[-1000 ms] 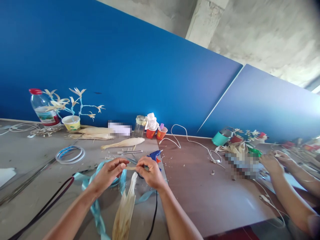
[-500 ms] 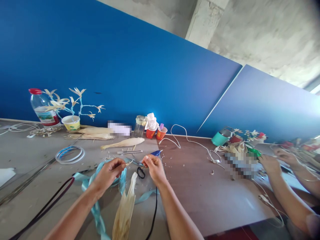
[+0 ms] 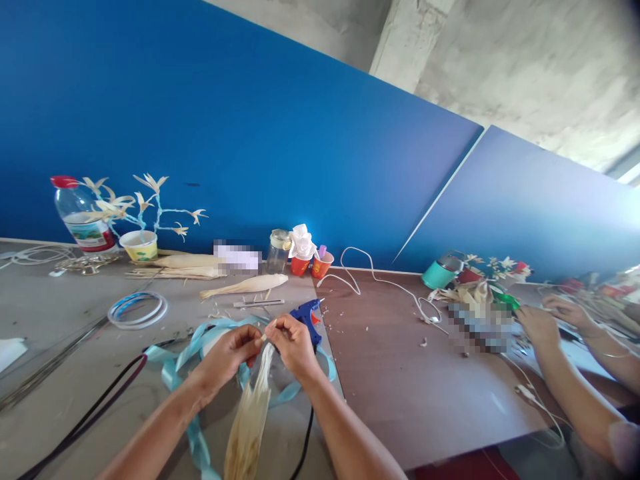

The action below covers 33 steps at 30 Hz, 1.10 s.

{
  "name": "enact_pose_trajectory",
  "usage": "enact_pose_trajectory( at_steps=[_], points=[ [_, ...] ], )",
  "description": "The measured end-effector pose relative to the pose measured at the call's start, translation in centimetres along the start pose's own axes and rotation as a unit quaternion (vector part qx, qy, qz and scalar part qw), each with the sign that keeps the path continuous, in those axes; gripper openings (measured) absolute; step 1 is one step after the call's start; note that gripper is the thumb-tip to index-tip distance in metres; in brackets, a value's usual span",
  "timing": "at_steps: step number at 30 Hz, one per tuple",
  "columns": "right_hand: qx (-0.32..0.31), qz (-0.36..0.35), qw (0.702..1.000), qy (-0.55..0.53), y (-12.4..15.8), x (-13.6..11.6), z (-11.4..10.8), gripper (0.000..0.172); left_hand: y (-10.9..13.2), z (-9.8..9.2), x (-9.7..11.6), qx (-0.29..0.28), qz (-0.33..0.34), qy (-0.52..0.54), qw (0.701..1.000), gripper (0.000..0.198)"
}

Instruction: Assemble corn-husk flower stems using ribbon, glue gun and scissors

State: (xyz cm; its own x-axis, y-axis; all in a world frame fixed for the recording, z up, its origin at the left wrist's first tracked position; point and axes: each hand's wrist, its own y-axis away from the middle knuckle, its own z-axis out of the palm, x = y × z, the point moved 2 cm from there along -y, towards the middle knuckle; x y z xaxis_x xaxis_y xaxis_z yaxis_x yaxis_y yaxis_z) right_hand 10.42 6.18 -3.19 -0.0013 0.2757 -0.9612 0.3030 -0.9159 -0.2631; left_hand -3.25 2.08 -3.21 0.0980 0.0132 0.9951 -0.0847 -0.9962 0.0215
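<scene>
My left hand [image 3: 231,352] is closed in a pinch on a small pale piece of corn husk [image 3: 263,338]. Right against it, my right hand [image 3: 294,347] pinches at the same spot, its fingertips meeting the piece. Below them a long dry corn husk [image 3: 246,430] lies on the table, its shredded narrow end under my fingers. Loops of light blue ribbon [image 3: 199,443] spread around and behind both hands. Just beyond my right hand lies a blue glue gun [image 3: 306,317], partly covered by that hand.
A ring of white tubing [image 3: 137,311] and thin wires [image 3: 60,363] lie left. Along the blue partition stand a bottle [image 3: 83,220], a cup of husk flowers [image 3: 139,248], a glass jar [image 3: 279,250] and red cups [image 3: 301,266]. At right, another person's hands [image 3: 540,327] work near a cable.
My hands have come together, the right one moving left to meet the small husk piece. More of the glue gun now shows; the black loop by my right hand is out of sight.
</scene>
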Motion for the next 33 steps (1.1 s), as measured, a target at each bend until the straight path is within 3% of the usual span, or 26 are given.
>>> enact_pose_trajectory(
  at_steps=[13,19,26,31,33],
  points=[
    [0.025,0.015,0.998,0.057,0.0,-0.4,-0.3,0.014,0.1,0.3,-0.8,-0.011,0.016,-0.033,0.999,0.023],
    [-0.036,-0.012,0.991,0.125,0.0,-0.5,-0.1,0.014,0.2,-1.3,-0.2,0.105,0.014,-0.055,0.993,0.036],
    [-0.079,-0.094,0.963,0.240,0.4,-0.3,0.7,0.020,-0.1,-1.3,-0.5,0.073,0.036,-0.105,0.991,0.020],
    [-0.064,-0.095,0.976,0.188,0.4,-0.8,0.1,0.004,0.0,-1.1,-0.5,0.086,0.023,-0.092,0.992,0.020],
    [-0.055,-0.094,0.980,0.164,0.4,-0.9,0.0,0.007,-0.1,-1.2,-0.5,0.095,0.008,-0.077,0.992,0.022]
  ],
)
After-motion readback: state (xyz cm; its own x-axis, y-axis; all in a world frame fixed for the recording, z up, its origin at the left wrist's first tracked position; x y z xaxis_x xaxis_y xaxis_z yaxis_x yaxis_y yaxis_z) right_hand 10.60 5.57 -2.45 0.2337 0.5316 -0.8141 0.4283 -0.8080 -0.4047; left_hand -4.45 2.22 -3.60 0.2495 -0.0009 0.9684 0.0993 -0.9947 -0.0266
